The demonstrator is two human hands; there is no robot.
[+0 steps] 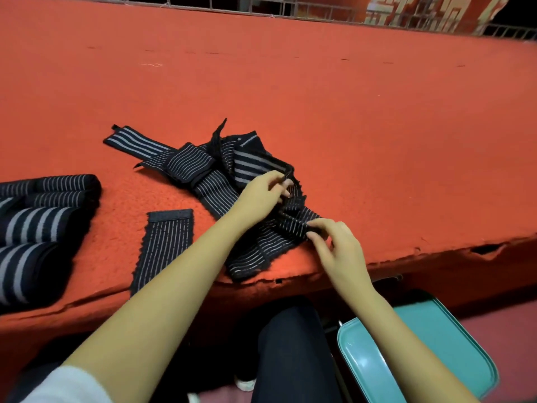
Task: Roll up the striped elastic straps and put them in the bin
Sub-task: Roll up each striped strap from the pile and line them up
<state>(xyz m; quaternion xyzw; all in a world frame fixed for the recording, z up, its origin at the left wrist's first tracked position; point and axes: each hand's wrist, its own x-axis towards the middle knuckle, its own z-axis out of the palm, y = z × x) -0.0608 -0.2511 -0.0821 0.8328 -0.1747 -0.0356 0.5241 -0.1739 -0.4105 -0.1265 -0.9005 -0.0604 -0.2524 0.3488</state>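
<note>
Closest on my feed, a white sleeve [66,385] sits at 7 o'clock and a teal tray-like surface [421,350] at 5 o'clock, beside a dark trouser leg [290,344]. I see the left hand [258,199] pinching a dark edge of the tangled striped straps [209,170], thumb and fingertips closed on it. At its 4 o'clock, the right hand [340,248] pinches a fold of the same heap. That heap lies on the red felt table [348,97] near its front edge. At 9 o'clock rolled straps [49,210] are stacked, with one flat strap [165,242] drooping over the edge beside them
</note>
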